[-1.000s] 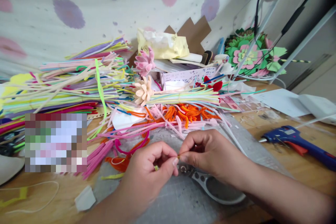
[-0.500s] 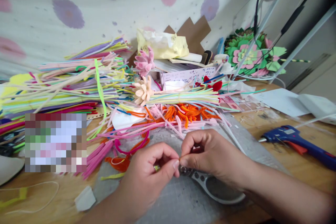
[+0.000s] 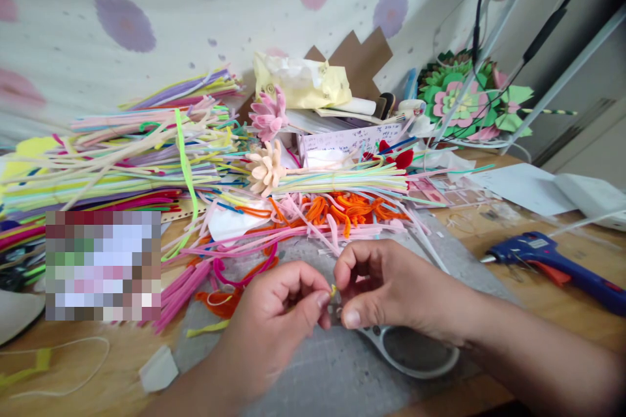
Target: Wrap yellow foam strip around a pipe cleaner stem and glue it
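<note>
Over the grey mat (image 3: 313, 371), my left hand (image 3: 283, 319) pinches a small yellow piece (image 3: 334, 289) between thumb and forefinger. Its tip pokes out toward my right hand (image 3: 381, 293), whose thumb and forefinger are apart with a gap between them, close beside the yellow piece. Nothing shows held in the right hand. Beneath the right hand lie scissors (image 3: 421, 374), their grey handle loop showing and their blades mostly hidden. An orange fuzzy piece (image 3: 222, 304) and a yellow strip (image 3: 208, 328) rest left of my left hand.
Bundles of coloured pipe cleaners (image 3: 112, 169) fill the back left. Orange curled pieces (image 3: 352, 208) and two fuzzy flowers (image 3: 267, 169) lie behind my hands. A blue glue gun (image 3: 552, 260) is at the right. White paper (image 3: 525, 187) sits behind it. Cables hang at the upper right.
My right thumb and forefinger have parted from the left fingertips. The yellow piece now shows at the left fingertips, and the left hand has barely moved.
</note>
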Demonstrator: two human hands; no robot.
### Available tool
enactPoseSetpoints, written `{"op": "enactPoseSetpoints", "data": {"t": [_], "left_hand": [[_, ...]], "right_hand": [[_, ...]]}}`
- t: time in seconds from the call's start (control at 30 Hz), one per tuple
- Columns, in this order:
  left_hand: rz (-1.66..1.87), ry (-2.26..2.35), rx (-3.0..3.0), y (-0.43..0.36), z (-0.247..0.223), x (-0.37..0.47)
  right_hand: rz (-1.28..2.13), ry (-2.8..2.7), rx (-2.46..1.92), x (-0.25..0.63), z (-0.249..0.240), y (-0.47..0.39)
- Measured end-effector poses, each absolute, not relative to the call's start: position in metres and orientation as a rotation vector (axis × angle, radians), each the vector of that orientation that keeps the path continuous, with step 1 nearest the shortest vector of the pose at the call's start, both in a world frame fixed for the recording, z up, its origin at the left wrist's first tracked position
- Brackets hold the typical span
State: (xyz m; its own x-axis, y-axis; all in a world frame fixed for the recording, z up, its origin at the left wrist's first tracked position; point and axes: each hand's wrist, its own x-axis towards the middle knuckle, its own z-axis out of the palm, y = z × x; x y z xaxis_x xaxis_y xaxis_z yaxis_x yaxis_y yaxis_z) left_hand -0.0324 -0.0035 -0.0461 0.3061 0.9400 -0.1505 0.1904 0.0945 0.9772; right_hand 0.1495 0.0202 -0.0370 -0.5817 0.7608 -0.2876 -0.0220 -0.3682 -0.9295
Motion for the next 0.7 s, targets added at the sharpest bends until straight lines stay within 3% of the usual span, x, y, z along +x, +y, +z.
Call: {"op": "enactPoseSetpoints", "data": {"t": [0.23, 0.7], "left_hand": [[0.808, 1.117, 1.3, 0.0, -0.049, -0.035], [0.796, 1.119, 1.334, -0.002, -0.049, -0.034]], "right_hand": [[1.666, -1.532, -1.15, 0.152, -0.033, 0.021], [1.582, -1.638, -1.185, 0.141, -0.037, 0.019]]}}
